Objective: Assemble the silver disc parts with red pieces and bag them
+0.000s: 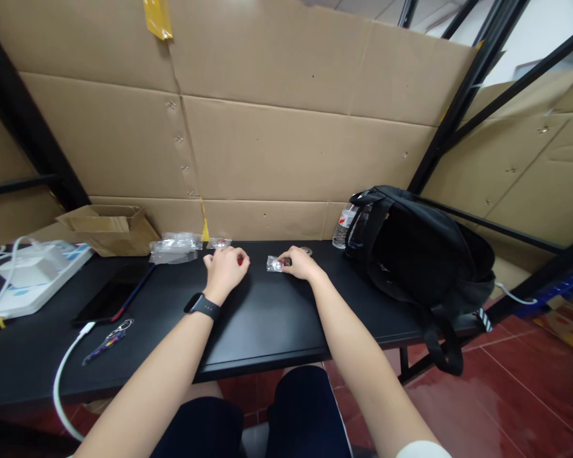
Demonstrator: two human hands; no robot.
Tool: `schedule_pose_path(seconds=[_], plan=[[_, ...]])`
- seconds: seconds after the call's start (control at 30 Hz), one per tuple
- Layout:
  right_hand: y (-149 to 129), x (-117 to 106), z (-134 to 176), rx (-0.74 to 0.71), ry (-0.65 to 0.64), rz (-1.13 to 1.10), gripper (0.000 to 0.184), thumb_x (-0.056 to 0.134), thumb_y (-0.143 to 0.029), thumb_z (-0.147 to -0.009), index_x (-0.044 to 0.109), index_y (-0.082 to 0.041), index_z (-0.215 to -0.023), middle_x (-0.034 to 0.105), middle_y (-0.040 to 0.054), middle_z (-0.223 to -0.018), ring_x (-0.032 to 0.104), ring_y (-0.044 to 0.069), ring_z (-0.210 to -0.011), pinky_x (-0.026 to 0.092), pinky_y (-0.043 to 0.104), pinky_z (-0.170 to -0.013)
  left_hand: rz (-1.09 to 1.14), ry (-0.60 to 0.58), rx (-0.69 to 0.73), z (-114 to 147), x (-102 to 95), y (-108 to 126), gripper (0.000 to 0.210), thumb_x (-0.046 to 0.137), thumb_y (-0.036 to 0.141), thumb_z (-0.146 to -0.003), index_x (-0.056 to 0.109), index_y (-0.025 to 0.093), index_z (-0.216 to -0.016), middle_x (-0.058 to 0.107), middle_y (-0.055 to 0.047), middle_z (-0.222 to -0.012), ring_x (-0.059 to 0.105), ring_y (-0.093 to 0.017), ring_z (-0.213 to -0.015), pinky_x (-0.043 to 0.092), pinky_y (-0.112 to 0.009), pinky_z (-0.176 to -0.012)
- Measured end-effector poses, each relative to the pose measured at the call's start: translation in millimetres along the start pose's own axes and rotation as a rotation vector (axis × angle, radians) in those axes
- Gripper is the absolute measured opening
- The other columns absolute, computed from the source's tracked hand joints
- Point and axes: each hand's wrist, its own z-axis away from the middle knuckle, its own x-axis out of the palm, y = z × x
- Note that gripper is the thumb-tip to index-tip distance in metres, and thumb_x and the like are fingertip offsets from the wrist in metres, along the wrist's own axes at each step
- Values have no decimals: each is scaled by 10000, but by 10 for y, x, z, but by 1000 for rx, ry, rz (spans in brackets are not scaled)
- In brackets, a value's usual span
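My left hand (225, 270), with a black watch (202, 306) on the wrist, is over the middle of the black table, its fingers closed on a small red thing (240, 260) that is mostly hidden. To the right, my right hand (298, 262) pinches a small clear plastic packet (274, 264) with something red in it, low at the tabletop. Just behind my left hand lies another small clear packet (218, 243). A pile of clear plastic bags (176, 247) rests further left. Partly hidden behind my right hand is a roll of tape (307, 250).
On the left are an open cardboard box (112, 232), a white power strip (52, 283), a dark tablet (112, 296) with a white cable (60, 375), and a keychain (109, 343). A water bottle (344, 226) and black backpack (424, 254) stand right. Cardboard (277, 146) walls the back.
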Motion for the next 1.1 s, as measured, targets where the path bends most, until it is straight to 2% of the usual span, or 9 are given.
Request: schedule_pose_path(seconds=[0.17,0.3,0.43,0.63,0.77,0.9,1.0,1.1], plan=[[-62,86,-76,122,64,93,304,691,-264,-879,714,-302,-1179,665,73,-1145,604,247,-1086,450,335,-919,-103,-18,-282,-118,-160,-490,188,566,315,-845,742,269,-894,745,-88,-1045,544,-381,-1100,345,-536,-904],[-135,174,-299,135,74,115,321,610,-289,-944,670,-300,-1260,667,78,-1223,595,245,-1137,456,337,-941,-113,-102,-320,-147,-184,-751,198,592,307,-817,749,290,-936,744,-76,-1117,545,-404,-1125,372,-563,-912],[-255,284,-639,83,50,101,319,614,-274,-937,689,-309,-1245,687,61,-1207,597,235,-1146,452,309,-957,-94,-178,-229,-175,-138,-776,207,595,310,-832,743,301,-976,735,-74,-1152,552,-391,-1146,402,-545,-908],[-593,496,-1131,9,10,77,344,609,-288,-942,678,-351,-1273,677,41,-1238,580,221,-1158,435,293,-984,68,-177,170,-200,-68,-654,307,631,273,-842,670,333,-1141,710,-14,-1174,558,-272,-1161,412,-407,-931],[-766,554,-1258,-11,0,70,354,532,-303,-982,649,-361,-1312,653,55,-1269,560,237,-1171,448,322,-980,40,-221,172,-199,-17,-630,333,700,297,-808,676,313,-1139,708,-28,-1149,550,-291,-1159,403,-398,-905],[-694,411,-1184,17,26,60,385,436,-268,-1011,614,-318,-1349,603,80,-1337,549,251,-1203,452,355,-995,46,-223,150,-209,5,-682,292,697,330,-830,680,311,-1121,725,-21,-1116,569,-289,-1136,384,-393,-883],[-440,179,-991,50,25,59,344,495,-224,-971,673,-279,-1259,625,87,-1285,570,251,-1183,448,355,-1001,58,-226,118,-220,18,-727,328,694,256,-822,662,311,-1144,747,-10,-1066,587,-262,-1128,365,-373,-865],[-100,-63,-687,101,21,66,307,599,-249,-912,697,-265,-1203,641,94,-1233,581,262,-1161,449,378,-1000,70,-233,110,-229,38,-739,300,678,237,-829,662,302,-1121,759,-10,-1036,606,-247,-1125,351,-358,-861]])
